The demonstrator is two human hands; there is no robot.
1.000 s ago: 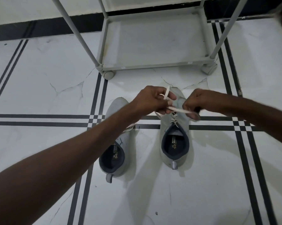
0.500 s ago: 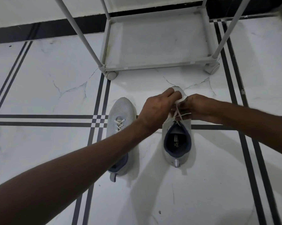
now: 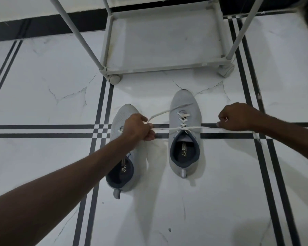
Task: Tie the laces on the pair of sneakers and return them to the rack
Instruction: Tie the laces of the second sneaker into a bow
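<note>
Two light grey sneakers stand side by side on the floor, toes pointing at the rack. The right sneaker (image 3: 184,107) has a white lace (image 3: 194,128) stretched taut sideways across its top eyelets. My left hand (image 3: 139,128) grips one lace end, hovering over the left sneaker (image 3: 122,174) and hiding its laces. My right hand (image 3: 234,117) grips the other lace end, well to the right of the shoe. A loose length of lace (image 3: 167,111) runs from my left hand back over the toe.
The grey metal shoe rack (image 3: 160,68) on small wheels stands just beyond the shoes, its bottom shelf bare. White marble floor tiles (image 3: 43,86) with black stripe lines surround the shoes. A dark skirting runs along the back wall.
My hands were close together over the right sneaker's laces. They have pulled apart sideways, drawing the lace tight across the shoe.
</note>
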